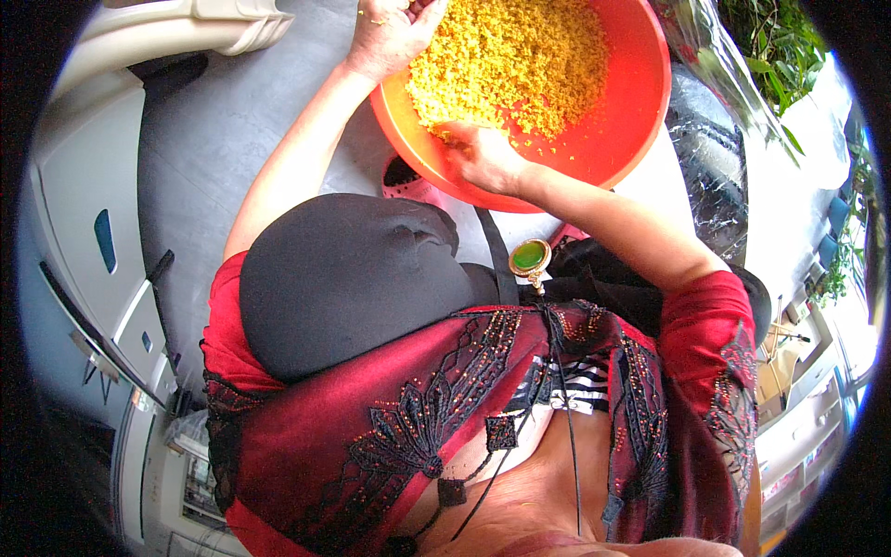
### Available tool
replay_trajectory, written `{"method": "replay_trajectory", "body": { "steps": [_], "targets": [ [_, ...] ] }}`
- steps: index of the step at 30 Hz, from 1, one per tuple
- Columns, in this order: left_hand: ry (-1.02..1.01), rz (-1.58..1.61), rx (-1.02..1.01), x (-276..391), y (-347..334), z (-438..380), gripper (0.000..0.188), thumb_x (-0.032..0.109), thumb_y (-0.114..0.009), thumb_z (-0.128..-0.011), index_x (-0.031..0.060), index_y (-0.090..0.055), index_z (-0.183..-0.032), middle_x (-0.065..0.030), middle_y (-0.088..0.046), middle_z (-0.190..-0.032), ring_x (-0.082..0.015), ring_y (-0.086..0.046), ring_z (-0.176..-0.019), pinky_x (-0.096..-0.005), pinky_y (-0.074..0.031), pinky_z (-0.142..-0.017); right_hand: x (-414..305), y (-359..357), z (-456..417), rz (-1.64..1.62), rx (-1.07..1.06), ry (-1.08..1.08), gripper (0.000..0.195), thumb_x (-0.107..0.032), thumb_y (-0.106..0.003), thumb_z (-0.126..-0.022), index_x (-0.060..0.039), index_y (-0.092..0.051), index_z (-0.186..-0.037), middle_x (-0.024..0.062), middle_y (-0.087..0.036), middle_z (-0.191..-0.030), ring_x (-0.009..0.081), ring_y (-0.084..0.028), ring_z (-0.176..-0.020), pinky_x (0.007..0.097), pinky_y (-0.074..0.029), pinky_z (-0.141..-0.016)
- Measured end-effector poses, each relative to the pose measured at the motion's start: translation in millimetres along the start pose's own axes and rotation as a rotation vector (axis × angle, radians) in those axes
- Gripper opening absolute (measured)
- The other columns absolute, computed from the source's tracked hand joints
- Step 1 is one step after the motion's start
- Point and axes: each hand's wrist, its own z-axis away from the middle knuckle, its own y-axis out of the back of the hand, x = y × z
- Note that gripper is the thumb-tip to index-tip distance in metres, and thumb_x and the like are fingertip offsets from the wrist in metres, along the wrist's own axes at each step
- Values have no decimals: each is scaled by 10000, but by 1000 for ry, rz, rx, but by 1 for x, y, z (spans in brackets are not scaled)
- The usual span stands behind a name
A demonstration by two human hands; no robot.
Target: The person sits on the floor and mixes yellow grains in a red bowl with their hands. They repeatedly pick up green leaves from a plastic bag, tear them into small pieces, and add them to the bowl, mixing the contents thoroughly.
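Observation:
A red round basin (637, 104) holds a heap of small yellow crumbly bits (518, 59) whose exact kind I cannot tell. My left hand (400, 35) is at the basin's left rim, with its fingers curled and partly cut off by the top of the picture; small yellow bits cling to it. My right hand (480, 153) reaches inside the basin at its near left side. Its fingertips are at the edge of the yellow heap and partly hidden, so what they hold does not show.
The basin is in front of my knees, above the grey floor (216, 132). Clear plastic wrapping (724, 63) and green leafy plants (773, 42) lie beyond its right side. A black marbled surface (706, 160) is to the right. Pale moulded furniture (237, 28) stands at the upper left.

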Motion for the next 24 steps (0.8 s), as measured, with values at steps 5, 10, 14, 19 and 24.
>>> {"method": "replay_trajectory", "body": {
  "steps": [5, 10, 14, 19, 24],
  "targets": [
    [2, 33, 7, -1, -2, 0, 59, 37, -664, -781, 40, -662, -840, 23, -576, -710, -34, -525, -588, -175, -423, -525, 24, 36, -19, 282, 348, -45, 474, -166, -602, -742, -20, -503, -1182, 243, -590, -1047, 386, -572, -990, 397, -474, -868],
    [11, 60, 14, 0, 2, 0, 59, 49, -666, -784, 48, -664, -843, 24, -575, -708, -34, -521, -590, -175, -418, -523, 40, 143, -11, 633, 660, -235, 416, -273, -578, -818, -83, -516, -1184, 229, -539, -1130, 354, -582, -969, 441, -485, -826],
    [-15, 2, -5, -2, -3, -3, 62, 48, -665, -783, 46, -663, -845, 21, -581, -724, -38, -524, -592, -177, -421, -523, 79, 149, -26, 552, 763, -225, 514, -389, -509, -862, -108, -442, -1287, 259, -420, -1275, 399, -428, -1179, 474, -379, -975],
    [31, 25, -1, 3, -4, -2, 68, 39, -669, -772, 40, -659, -839, 10, -588, -728, -47, -537, -596, -184, -430, -526, 42, 82, -26, 682, 402, 16, 534, -418, -513, -851, -129, -426, -1292, 244, -406, -1278, 431, -392, -1195, 522, -325, -1007],
    [-2, -28, 2, 3, 3, 0, 64, 34, -661, -774, 44, -661, -837, 8, -588, -725, -50, -539, -597, -184, -431, -529, 20, 98, 29, 646, 95, -82, 489, -354, -550, -844, -132, -442, -1265, 212, -476, -1182, 398, -519, -1053, 449, -488, -815]
  ]
}}
